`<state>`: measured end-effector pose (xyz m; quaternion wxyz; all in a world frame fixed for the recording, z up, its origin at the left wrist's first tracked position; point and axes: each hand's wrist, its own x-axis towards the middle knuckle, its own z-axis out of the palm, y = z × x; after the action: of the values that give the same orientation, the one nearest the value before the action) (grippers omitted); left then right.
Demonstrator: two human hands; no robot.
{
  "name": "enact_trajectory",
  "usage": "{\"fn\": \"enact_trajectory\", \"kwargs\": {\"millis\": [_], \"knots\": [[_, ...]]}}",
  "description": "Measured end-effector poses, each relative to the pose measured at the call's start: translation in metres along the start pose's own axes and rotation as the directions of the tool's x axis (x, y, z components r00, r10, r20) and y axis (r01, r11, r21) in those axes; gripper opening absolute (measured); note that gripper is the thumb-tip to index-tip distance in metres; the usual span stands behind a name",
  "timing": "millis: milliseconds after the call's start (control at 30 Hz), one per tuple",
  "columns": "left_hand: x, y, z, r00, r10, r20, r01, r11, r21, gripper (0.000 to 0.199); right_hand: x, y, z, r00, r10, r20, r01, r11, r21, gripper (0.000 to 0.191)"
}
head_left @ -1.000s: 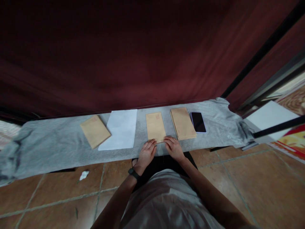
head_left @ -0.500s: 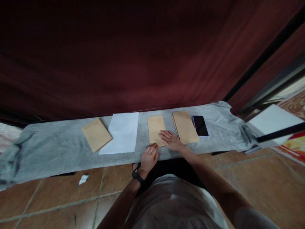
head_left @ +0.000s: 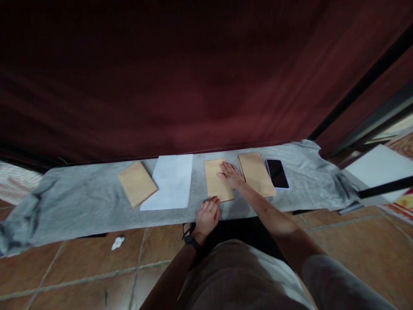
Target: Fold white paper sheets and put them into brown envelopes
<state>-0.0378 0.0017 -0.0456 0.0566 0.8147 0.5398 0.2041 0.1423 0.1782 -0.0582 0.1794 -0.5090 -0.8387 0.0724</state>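
Observation:
A tan envelope (head_left: 214, 181) lies flat on the grey cloth in front of me. My right hand (head_left: 232, 174) rests with spread fingers on its upper right part. At the envelope's lower left edge, my left hand (head_left: 207, 214) lies with its fingertips on the paper, fingers stretched out. To the right is a stack of tan envelopes (head_left: 256, 174). On the left, another tan envelope (head_left: 137, 184) sits tilted, overlapping a corner of the white paper (head_left: 174, 181).
A phone (head_left: 277, 174) lies right of the stack. The grey cloth (head_left: 87, 193) covers a narrow table. Behind it hangs a dark red curtain (head_left: 193, 86). Black bars and a white board (head_left: 380, 168) stand at the right. A white scrap (head_left: 118, 243) is on the tiled floor.
My right hand has slid up the envelope, from its lower right part to near its top right corner. My left hand stays at the lower edge. The whole view has shifted slightly.

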Motion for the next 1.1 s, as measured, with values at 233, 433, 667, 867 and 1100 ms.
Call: {"fn": "enact_trajectory", "kwargs": {"millis": [233, 433, 667, 867, 1100], "knots": [[0.0, 0.001, -0.001, 1.0, 0.005, -0.007, -0.004, 1.0, 0.019, 0.037, -0.011, -0.004, 0.001, 1.0, -0.002, 0.024, 0.003, 0.997, -0.071, 0.059], [0.0, 0.001, 0.002, 0.997, 0.033, -0.073, -0.03, 0.999, 0.043, 0.035, -0.042, -0.006, -0.005, 0.992, -0.105, 0.066, 0.111, 0.989, -0.095, 0.06], [0.001, 0.002, 0.001, 0.994, 0.046, -0.101, -0.043, 0.999, 0.033, 0.035, -0.077, -0.011, -0.017, 0.973, -0.178, 0.147, 0.184, 0.983, -0.027, 0.055], [0.0, 0.002, 0.0, 0.993, 0.051, -0.108, -0.048, 0.998, 0.03, 0.033, -0.105, -0.016, -0.034, 0.935, -0.311, 0.173, 0.305, 0.951, 0.058, 0.052], [0.0, 0.003, 0.0, 0.994, 0.049, -0.1, -0.045, 0.998, 0.047, 0.031, -0.119, -0.019, -0.052, 0.892, -0.406, 0.199, 0.35, 0.899, 0.265, 0.042]]}}
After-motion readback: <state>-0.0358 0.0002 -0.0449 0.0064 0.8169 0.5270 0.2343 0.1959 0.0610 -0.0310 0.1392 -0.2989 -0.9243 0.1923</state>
